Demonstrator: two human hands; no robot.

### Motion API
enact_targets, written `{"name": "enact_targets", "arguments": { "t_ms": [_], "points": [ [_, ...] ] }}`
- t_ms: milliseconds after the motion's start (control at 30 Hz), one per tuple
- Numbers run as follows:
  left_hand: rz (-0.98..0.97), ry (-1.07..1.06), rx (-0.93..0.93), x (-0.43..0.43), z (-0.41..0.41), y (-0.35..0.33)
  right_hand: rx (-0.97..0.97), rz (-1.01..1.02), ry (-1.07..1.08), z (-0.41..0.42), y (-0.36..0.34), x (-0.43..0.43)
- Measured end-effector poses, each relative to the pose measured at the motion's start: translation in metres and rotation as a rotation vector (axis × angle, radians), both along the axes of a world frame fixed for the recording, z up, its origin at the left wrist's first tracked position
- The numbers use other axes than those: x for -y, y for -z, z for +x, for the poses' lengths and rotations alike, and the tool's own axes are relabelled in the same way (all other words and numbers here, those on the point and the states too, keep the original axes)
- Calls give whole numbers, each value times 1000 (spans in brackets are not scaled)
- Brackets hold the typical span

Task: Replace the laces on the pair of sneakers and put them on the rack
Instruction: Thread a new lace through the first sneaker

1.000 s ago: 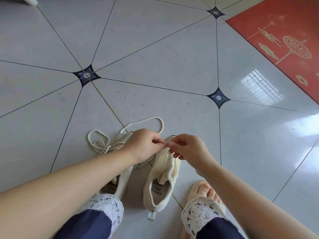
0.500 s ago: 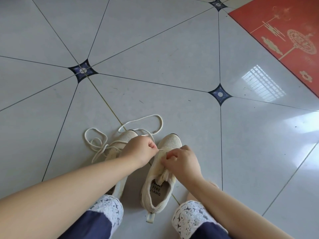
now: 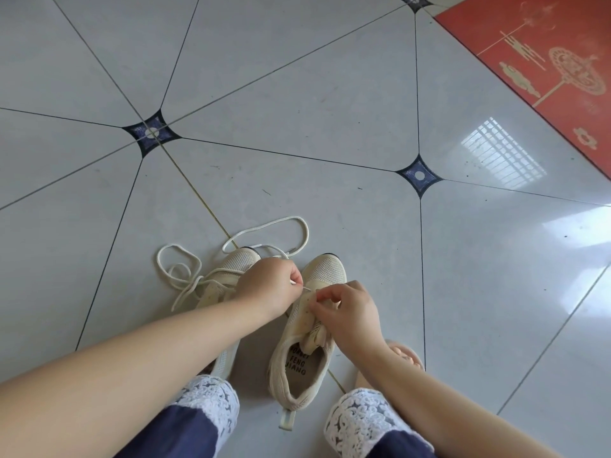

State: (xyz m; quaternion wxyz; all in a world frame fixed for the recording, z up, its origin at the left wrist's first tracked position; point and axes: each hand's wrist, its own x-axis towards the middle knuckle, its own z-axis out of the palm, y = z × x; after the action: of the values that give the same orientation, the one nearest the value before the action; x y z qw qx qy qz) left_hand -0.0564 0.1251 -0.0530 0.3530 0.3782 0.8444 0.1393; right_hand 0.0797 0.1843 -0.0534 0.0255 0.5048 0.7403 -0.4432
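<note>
Both hands have dropped from above the toe to the eyelet row; toe cap now uncovered. Beige sneaker (image 3: 327, 269) sits at 6 o'clock in view, heel toward the person, probably so the eyelets face up for threading. Left hand (image 3: 267, 285) is curled tight, thumb and forefinger pinching the lace tip (image 3: 305, 288). Right hand (image 3: 350, 312) pinches the eyelet flap, steadying it. Second sneaker (image 3: 241, 259) lies at 9 o'clock of the first, with loose lace (image 3: 178, 259) sprawled at 10.

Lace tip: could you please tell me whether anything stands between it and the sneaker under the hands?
Nothing visible does. The left hand pinches the lace tip right at the sneaker, whose upper the right hand pinches.
</note>
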Motion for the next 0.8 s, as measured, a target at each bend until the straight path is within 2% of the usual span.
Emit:
{"name": "enact_targets", "arguments": {
  "t_ms": [100, 233, 367, 800],
  "points": [
    [3, 86, -22, -3, -2, 0, 5, 31, -30, 0, 1, 0],
    [33, 142, 43, -3, -8, 3, -2, 49, -39, 0, 1, 0],
    [49, 243, 28, -7, -11, 5, -8, -14, -9, 1, 0, -2],
    [24, 196, 151, -9, -16, 12, 29, 0, 90, -4, -1, 1]
  ]
}}
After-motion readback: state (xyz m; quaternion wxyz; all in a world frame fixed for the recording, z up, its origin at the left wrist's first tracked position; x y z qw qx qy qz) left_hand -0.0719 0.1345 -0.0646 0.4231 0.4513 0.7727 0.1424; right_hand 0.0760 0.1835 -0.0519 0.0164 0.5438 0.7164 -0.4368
